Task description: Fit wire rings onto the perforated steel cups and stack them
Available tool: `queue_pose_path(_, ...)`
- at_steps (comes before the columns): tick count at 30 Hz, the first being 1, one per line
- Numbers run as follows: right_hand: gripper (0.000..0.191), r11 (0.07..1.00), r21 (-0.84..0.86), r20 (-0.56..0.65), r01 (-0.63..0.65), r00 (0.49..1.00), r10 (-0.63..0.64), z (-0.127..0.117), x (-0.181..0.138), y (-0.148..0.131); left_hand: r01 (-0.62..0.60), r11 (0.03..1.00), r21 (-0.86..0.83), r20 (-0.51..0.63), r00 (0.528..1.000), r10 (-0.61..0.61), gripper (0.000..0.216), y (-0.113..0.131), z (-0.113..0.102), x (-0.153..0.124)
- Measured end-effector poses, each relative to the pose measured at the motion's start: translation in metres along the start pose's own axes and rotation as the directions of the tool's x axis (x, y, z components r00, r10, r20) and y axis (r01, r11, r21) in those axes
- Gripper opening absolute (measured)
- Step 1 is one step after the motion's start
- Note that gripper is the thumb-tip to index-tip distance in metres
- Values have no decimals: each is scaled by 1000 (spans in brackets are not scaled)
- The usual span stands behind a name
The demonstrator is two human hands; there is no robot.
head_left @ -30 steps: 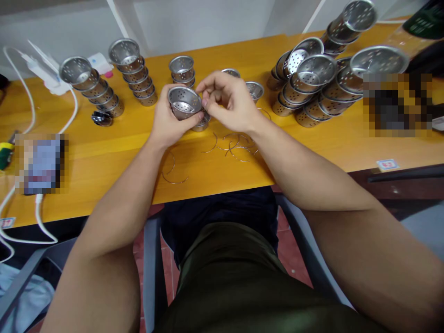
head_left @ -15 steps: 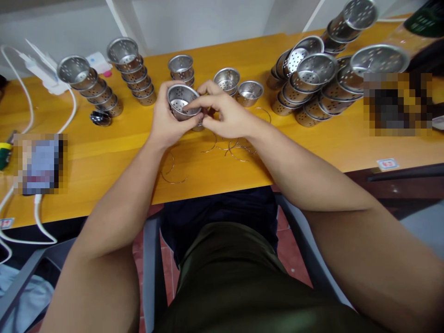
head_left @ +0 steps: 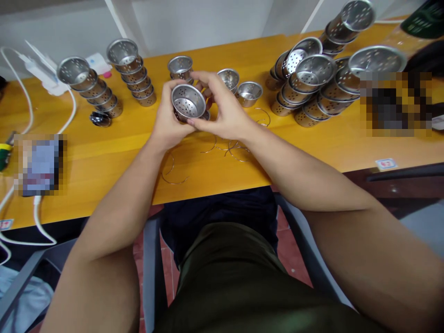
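A perforated steel strainer cup is held up over the yellow table, its mouth tilted toward me. My left hand grips it from below and behind. My right hand wraps its fingers over the cup's far rim, thumb under the near side. Several thin wire rings lie on the table just under my right wrist, and one more wire ring lies under my left forearm.
Stacks of strainer cups stand at the back left, a short stack and two loose cups are behind my hands, and a big heap is at the back right. White cables run along the left.
Both hands have lifted and turned the strainer cup so its mouth faces me more. My right fingers moved from inside the rim to over its far edge.
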State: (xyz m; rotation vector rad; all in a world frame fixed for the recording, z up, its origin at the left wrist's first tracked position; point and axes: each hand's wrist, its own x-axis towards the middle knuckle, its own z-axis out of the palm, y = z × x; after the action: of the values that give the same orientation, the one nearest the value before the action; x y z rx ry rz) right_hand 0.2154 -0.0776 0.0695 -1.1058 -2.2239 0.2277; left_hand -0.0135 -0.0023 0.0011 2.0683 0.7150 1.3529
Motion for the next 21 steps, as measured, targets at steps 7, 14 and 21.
queue_pose_path(7,88,909,-325,-156,-263,962,223,-30,6,17,167,971,174,111,976,-187,129,6,-9,-6)
queue_pose_path(14,71,974,-137,-72,-182,982,174,-49,7,28,241,938,249,193,937,-291,117,-16,-14,-13)
queue_pose_path(21,68,969,-181,208,-166,957,202,-44,3,29,320,853,411,-28,940,-340,87,-11,-21,-6)
